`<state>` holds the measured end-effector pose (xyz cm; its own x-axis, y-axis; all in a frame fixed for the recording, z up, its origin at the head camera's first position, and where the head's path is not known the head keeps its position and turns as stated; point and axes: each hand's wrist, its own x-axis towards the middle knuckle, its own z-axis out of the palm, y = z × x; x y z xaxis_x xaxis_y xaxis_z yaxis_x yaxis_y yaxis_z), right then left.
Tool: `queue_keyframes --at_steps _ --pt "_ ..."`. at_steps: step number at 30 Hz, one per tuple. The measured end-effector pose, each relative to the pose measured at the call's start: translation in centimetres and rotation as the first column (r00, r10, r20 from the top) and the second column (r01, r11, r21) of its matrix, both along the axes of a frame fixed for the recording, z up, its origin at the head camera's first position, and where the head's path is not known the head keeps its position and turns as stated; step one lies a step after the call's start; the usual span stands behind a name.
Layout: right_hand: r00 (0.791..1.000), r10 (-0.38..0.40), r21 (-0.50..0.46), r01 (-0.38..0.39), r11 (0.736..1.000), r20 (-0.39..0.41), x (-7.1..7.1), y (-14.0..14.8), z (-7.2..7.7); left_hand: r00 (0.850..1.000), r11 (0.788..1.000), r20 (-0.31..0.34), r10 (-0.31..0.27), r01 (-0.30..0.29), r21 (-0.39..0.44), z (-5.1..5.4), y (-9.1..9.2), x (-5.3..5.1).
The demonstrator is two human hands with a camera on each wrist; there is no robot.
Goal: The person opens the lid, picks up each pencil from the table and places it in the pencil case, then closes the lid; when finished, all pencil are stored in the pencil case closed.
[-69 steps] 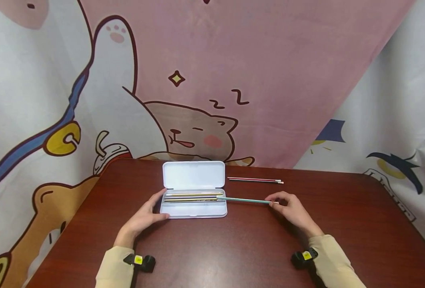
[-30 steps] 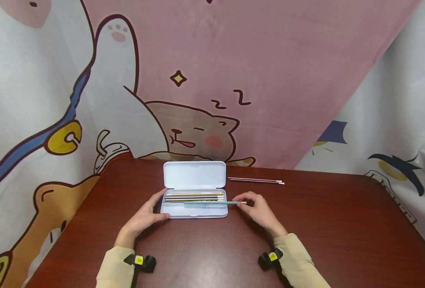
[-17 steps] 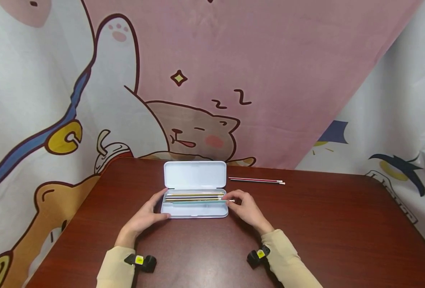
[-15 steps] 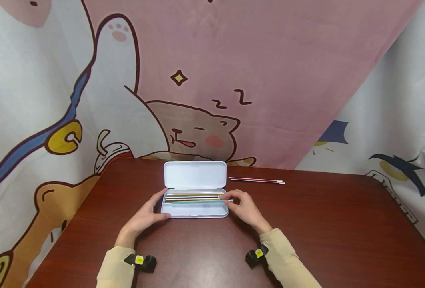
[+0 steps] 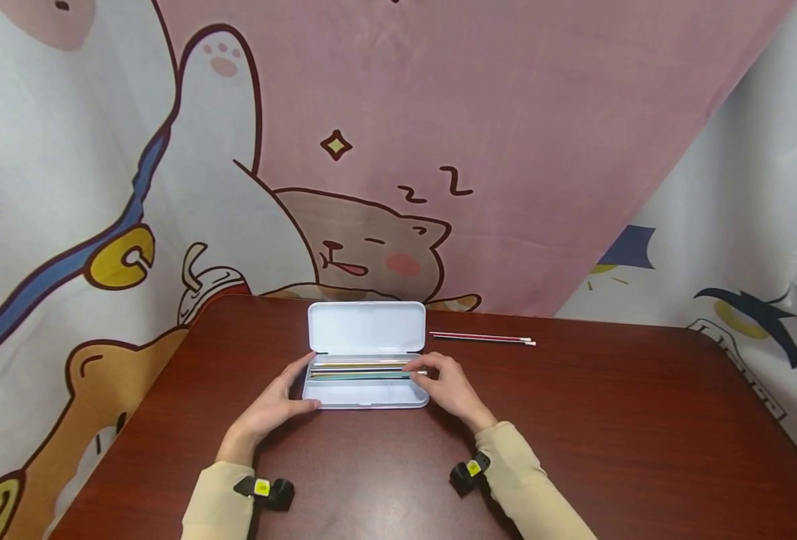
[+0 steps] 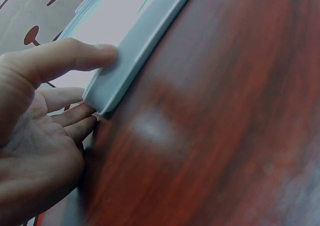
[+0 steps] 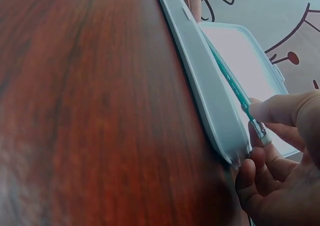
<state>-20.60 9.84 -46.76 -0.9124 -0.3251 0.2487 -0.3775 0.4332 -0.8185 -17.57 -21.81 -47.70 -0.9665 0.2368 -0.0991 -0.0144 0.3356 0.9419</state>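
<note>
Green pencil (image 7: 230, 77) is sliding deeper into the case (image 5: 351, 394), nearly stowed; right hand (image 5: 449, 387) pinching it, left hand (image 5: 272, 409) gripping case.

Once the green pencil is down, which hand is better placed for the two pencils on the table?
Probably the right hand: it is nearer the two pencils lying right of the case, though it pinches the green pencil. The left hand grips the case's left end.

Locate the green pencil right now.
The green pencil is pinched near its eraser end by the right hand; the head view shows it over the open white pencil case, beside other pencils.
</note>
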Motion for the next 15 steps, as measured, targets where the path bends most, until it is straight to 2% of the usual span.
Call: queue_keyframes --at_steps 15 --pt "0.999 -0.049 -0.037 0.049 0.998 0.01 -0.12 0.43 -0.28 1.0 1.0 -0.003 0.003 -0.003 -0.001 0.19 0.12 0.09"
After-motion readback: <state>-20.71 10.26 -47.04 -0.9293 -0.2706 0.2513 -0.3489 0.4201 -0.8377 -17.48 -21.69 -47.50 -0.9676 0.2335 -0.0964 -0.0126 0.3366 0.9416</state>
